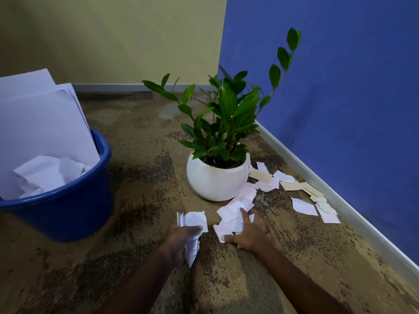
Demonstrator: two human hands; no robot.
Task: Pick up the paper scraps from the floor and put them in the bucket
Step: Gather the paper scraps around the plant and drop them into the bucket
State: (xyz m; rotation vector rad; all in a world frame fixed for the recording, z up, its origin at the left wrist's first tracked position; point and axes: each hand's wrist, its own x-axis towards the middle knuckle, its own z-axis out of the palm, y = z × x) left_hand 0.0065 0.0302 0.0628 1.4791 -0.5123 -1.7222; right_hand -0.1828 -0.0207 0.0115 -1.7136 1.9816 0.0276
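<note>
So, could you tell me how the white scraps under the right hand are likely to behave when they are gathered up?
The white scraps look thin and creased, so they will probably flop and crumple. Lying loosely overlapped under the right hand, some may slip out. They seem light, like the bunch in the left hand.

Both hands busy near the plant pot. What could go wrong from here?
1. The left hand already grips a loose bundle of scraps; pieces could slip out on the way to the blue bucket.
2. The right hand is spread on a pile of scraps lying against the white plant pot; a hasty sweep might knock the pot.
3. The scraps by the baseboard sit behind the pot and may be missed.
</note>
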